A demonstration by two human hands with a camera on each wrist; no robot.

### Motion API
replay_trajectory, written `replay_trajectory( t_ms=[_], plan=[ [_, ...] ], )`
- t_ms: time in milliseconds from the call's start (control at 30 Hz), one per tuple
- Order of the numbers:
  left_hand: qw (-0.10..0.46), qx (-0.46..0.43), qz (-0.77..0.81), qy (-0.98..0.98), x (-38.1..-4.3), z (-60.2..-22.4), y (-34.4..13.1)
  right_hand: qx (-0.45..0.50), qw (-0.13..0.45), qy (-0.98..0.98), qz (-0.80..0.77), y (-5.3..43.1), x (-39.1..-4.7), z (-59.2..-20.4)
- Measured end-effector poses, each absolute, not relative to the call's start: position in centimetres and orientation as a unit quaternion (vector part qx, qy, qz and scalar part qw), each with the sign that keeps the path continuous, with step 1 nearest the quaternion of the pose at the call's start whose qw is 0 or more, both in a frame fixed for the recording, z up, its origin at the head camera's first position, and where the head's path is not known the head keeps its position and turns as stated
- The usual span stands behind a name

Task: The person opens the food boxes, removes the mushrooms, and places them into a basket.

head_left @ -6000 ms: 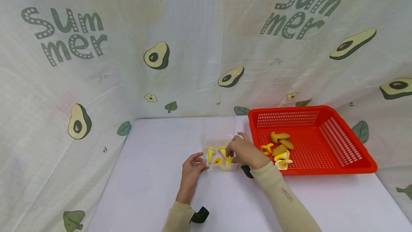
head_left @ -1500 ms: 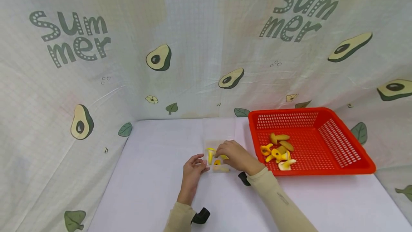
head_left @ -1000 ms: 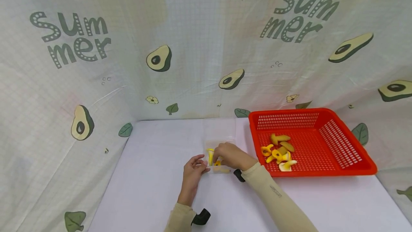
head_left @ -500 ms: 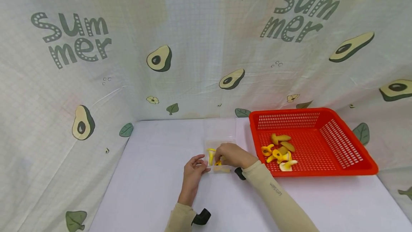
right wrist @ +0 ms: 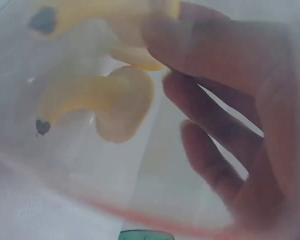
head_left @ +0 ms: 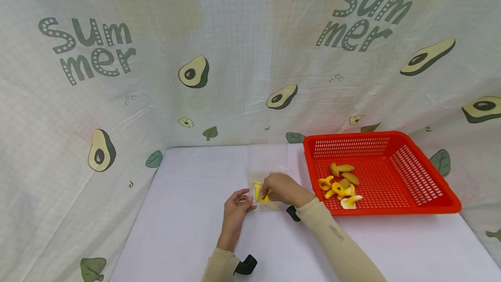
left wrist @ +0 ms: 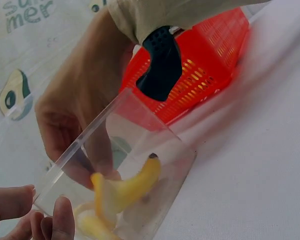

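A clear plastic box with its lid swung back holds several yellow mushrooms; one lies at its left side. My left hand rests against the box's left side, its relaxed fingers touching the wall. My right hand reaches into the box from the right, with thumb and fingertips pinching a yellow mushroom. In the left wrist view, the fingertips of that right hand meet a mushroom behind the clear wall. Through the plastic, the right wrist view shows another mushroom below the right hand.
A red perforated basket stands to the right, with several yellow and brown mushrooms toward its left end. A white cloth covers the table. A curtain printed with avocados hangs behind.
One more yellow mushroom shows in the basket than six seconds ago. My right hand has moved left within the box and shifted slightly in the last second. My left hand stays put.
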State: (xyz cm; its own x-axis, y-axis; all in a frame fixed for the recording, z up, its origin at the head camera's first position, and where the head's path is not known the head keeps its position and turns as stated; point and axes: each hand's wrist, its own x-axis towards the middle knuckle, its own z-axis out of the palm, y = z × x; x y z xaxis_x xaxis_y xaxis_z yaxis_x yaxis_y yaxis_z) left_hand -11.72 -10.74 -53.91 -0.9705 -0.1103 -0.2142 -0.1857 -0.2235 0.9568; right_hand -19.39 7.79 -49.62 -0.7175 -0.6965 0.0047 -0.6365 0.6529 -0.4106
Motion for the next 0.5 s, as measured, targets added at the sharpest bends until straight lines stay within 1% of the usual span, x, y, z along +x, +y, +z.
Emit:
replay_trajectory(
  t_ms=[100,267,433,500],
  plan=[
    [0.026,-0.123,0.773,0.622,-11.6,-54.0,-10.7,-0.354,0.025,0.912,-0.206,8.5,-18.6,-49.1],
    [0.03,-0.13,0.769,0.625,-11.6,-54.0,-10.7,-0.325,-0.086,0.908,-0.252,10.3,-17.2,-47.7],
    [0.027,-0.123,0.769,0.627,-11.8,-53.9,-10.8,-0.302,-0.197,0.882,-0.304,13.1,-15.8,-45.9],
    [0.028,-0.127,0.768,0.628,-11.8,-53.9,-10.8,-0.282,-0.229,0.878,-0.312,14.5,-15.2,-45.4]
  ],
)
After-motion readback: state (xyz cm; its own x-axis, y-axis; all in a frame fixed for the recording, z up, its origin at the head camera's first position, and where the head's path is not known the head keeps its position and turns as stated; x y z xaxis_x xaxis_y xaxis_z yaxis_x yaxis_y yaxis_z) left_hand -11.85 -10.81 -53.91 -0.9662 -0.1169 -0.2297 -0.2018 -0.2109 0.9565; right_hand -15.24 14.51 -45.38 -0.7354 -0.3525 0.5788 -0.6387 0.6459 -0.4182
